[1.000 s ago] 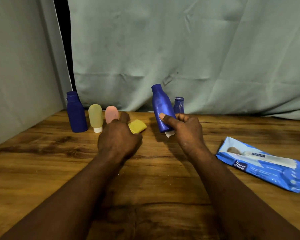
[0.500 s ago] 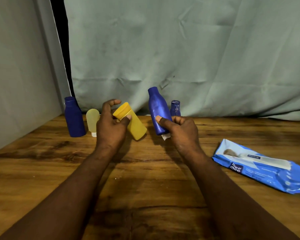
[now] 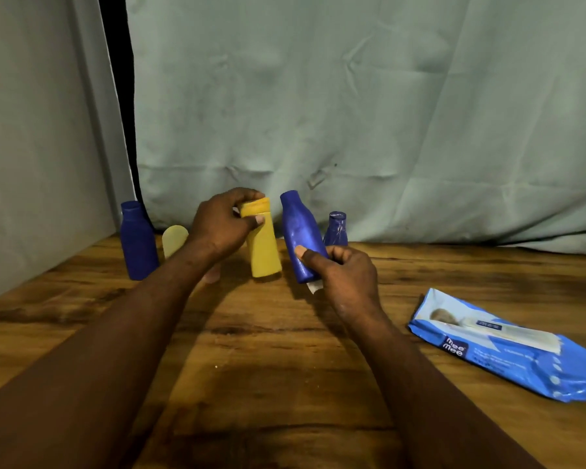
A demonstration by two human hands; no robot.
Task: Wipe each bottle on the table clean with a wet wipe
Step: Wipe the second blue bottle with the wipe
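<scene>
My left hand [image 3: 222,225] grips the top of a yellow bottle [image 3: 263,247], which stands nearly upright on the wooden table [image 3: 285,360]. My right hand [image 3: 344,275] holds a blue bottle [image 3: 300,235] tilted to the left, with a white wet wipe [image 3: 313,286] pinched beneath it. A large dark blue bottle [image 3: 137,240] and a pale yellow-green bottle [image 3: 174,240] stand at the back left. A small blue bottle [image 3: 336,228] stands behind my right hand. A pink bottle [image 3: 213,275] shows only as a sliver under my left forearm.
A blue pack of wet wipes [image 3: 508,346] lies flat on the table at the right. A grey-green cloth [image 3: 352,113] hangs behind the table and a grey panel [image 3: 41,130] closes the left side.
My left hand picked up the yellow bottle from lying on the table and stood it nearly upright beside the blue bottle. My right hand has kept holding the blue bottle and wipe.
</scene>
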